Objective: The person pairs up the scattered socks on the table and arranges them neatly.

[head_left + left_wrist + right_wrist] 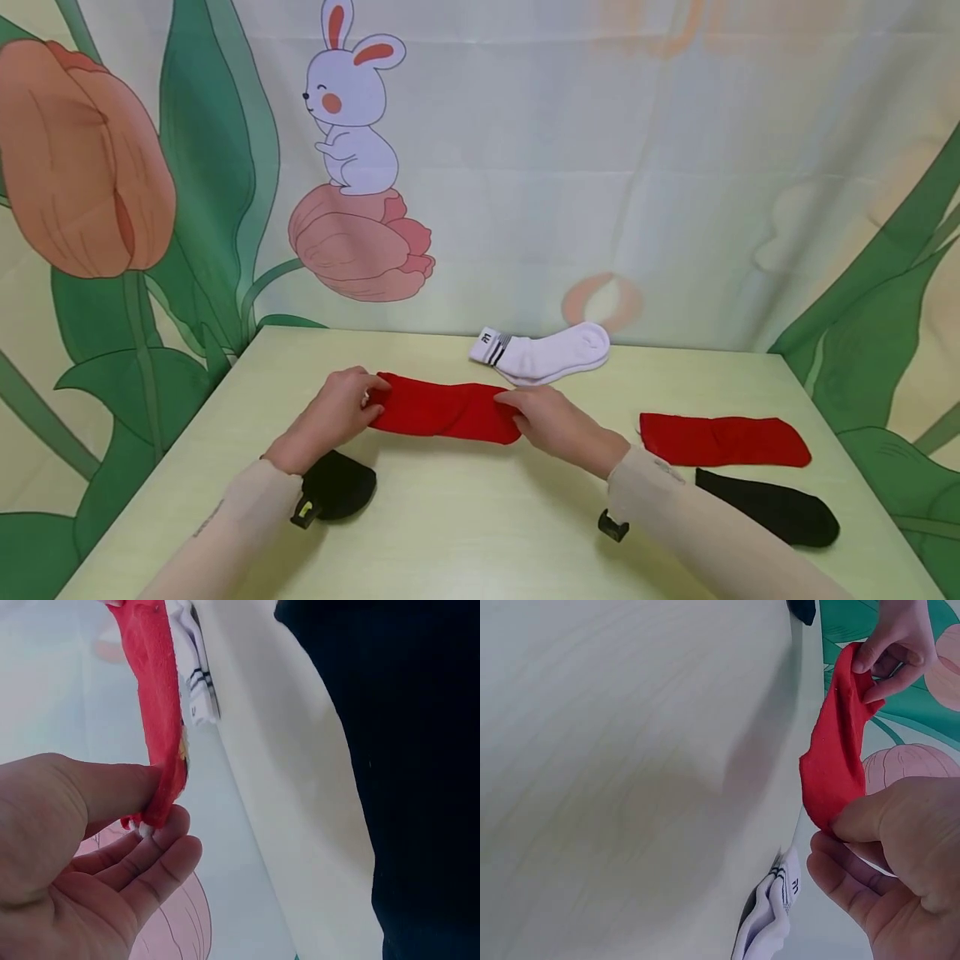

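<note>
A red sock [442,408] is stretched sideways between my two hands, raised above the table with a shadow below it. My left hand [341,408] pinches its left end between thumb and fingers; the left wrist view shows the thumb [120,791] pressed on the red cloth. The other end is pinched by my right hand [558,425], and in the right wrist view the sock [836,750] hangs slightly twisted between both hands. A black sock [345,487] lies under my left wrist, partly hidden by the sleeve.
A pair of white socks [555,354] with black stripes lies at the table's back edge. On the right are another red sock [723,442] and a black sock [787,510], the latter partly behind my right sleeve. A printed curtain [525,167] hangs behind the pale table [465,533].
</note>
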`<action>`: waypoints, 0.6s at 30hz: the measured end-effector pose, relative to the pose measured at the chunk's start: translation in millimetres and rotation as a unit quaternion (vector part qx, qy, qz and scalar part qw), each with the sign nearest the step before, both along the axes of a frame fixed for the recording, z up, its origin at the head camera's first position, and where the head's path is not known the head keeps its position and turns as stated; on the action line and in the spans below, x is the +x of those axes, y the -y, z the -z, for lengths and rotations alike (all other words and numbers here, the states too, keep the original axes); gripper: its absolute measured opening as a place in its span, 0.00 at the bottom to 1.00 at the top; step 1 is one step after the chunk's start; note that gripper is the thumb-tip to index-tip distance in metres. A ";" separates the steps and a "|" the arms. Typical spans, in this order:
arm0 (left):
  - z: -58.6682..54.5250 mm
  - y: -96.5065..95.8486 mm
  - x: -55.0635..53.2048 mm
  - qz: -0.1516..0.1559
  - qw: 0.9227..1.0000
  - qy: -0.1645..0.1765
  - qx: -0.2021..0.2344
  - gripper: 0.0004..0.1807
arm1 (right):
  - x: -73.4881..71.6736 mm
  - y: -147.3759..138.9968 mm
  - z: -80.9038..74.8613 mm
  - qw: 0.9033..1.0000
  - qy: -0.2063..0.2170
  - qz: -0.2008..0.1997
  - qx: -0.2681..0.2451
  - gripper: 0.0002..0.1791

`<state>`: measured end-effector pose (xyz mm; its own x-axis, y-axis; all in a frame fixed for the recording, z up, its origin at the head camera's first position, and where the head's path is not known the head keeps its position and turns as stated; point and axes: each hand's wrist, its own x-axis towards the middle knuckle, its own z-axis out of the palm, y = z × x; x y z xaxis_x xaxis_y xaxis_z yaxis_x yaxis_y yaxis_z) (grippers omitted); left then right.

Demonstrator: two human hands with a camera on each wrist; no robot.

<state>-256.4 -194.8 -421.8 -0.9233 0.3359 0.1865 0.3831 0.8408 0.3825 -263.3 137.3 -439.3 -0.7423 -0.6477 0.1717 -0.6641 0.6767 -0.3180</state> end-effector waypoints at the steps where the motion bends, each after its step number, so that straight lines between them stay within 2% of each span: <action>1: 0.2 -1.4 0.4 0.002 1.000 0.003 0.000 0.18 | 1.1 -2.4 0.2 1.000 0.003 0.001 -0.001 0.21; 9: 0.0 -15.7 5.1 0.030 0.999 0.015 0.006 0.18 | 8.4 -22.8 2.9 1.000 0.004 0.006 -0.002 0.22; 18: 1.8 -30.5 11.4 0.063 0.998 0.025 0.015 0.11 | 17.0 -41.8 7.3 1.000 0.007 0.010 -0.004 0.20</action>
